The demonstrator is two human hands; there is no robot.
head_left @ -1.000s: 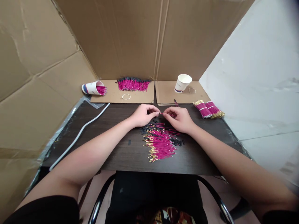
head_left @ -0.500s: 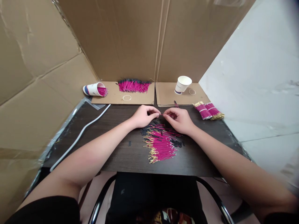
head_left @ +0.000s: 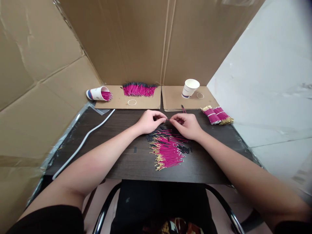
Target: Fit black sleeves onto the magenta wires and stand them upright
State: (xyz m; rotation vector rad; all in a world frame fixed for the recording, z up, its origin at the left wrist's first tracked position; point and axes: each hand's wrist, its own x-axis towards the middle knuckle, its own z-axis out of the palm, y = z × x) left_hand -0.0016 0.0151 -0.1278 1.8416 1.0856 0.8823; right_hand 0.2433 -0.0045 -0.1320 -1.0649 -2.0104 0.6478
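Note:
My left hand (head_left: 151, 122) and my right hand (head_left: 187, 125) meet fingertip to fingertip above the dark table. Between them runs a short piece of thin pink wire (head_left: 168, 120); the right thumb and finger pinch it, and the left fingertips close on its other end, which is hidden. Just below the hands lies a loose pile of pink wires (head_left: 169, 154) with gold tips on the left and silvery ends on the right. Small black sleeves (head_left: 184, 149) are scattered by the pile. Beyond the right hand rests a black-tipped pink wire (head_left: 183, 109).
Black-ended pink wires (head_left: 138, 89) lie in a row on a cardboard sheet (head_left: 109, 105), beside a rubber band (head_left: 132, 102). A tipped paper cup (head_left: 95, 94) holds more wires; another cup (head_left: 190, 88) stands upright. Banded wire bundles (head_left: 216, 115) lie right, a white cable (head_left: 90, 132) left.
Both hands keep the same pinch on the wire. The view has shifted very slightly; nothing else has visibly moved.

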